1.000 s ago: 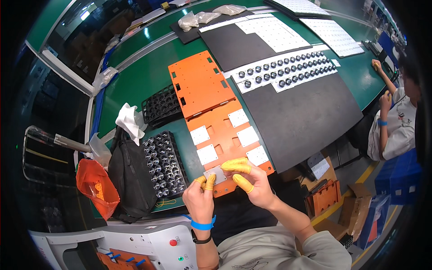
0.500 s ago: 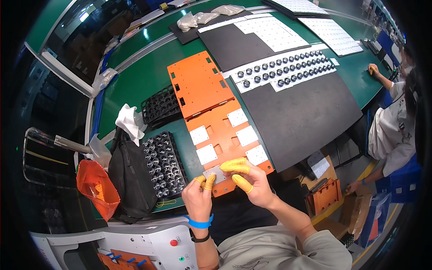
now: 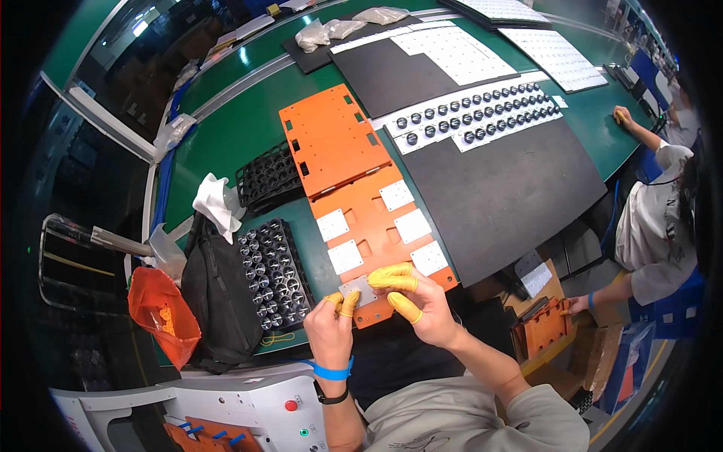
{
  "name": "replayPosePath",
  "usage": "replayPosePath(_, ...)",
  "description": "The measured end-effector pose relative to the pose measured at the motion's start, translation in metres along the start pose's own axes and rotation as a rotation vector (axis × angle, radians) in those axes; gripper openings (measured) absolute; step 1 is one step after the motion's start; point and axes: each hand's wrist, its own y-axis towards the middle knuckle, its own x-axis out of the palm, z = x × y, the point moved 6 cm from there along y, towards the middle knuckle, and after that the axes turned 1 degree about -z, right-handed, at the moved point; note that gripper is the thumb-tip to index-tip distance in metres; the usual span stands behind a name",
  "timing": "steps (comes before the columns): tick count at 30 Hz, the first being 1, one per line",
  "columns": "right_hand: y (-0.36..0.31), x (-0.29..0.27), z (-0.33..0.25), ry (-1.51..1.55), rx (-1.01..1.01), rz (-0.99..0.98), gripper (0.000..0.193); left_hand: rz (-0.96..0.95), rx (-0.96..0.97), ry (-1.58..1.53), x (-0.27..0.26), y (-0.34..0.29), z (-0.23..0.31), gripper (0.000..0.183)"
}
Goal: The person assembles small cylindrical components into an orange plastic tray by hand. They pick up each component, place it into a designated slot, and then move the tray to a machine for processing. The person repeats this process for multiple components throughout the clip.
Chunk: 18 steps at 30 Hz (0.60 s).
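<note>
A small white square plate point(image 3: 364, 289) lies at the near left corner of an orange fixture board point(image 3: 374, 246). My left hand point(image 3: 330, 331), in yellow finger cots, pinches its left side. From the right, my right hand point(image 3: 423, 307) grips the plate's upper right edge with cot-covered fingertips, the thumb held lower. More white square plates, such as one point(image 3: 346, 258) just beyond my left hand, rest in two columns on the board. The fixture's hinged orange lid point(image 3: 331, 139) is folded back, away from me. My fingers hide part of the held plate.
Left of the fixture stand a black tray of round black parts point(image 3: 273, 275), an empty black tray point(image 3: 269, 177) and a black bag point(image 3: 218, 301). On the right, a dark mat point(image 3: 512, 203) lies below rows of black knobs on white plates point(image 3: 482, 117). A co-worker point(image 3: 655, 226) sits farther right.
My hands stay almost still on the plate. At the right, the co-worker's lower hand has moved left and up to the orange boards in the box.
</note>
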Motion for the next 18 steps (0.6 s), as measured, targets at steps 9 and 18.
replayPosePath(9,-0.0018,-0.0003,0.0023,0.019,-0.004,-0.013,0.027,-0.007,0.041,0.016,-0.0007,0.0002,0.0014,0.022)
replayPosePath(18,-0.0027,0.0000,0.0027,0.023,-0.001,0.001,0.026,-0.080,-0.039,0.058,0.0004,0.0020,0.0044,0.022)
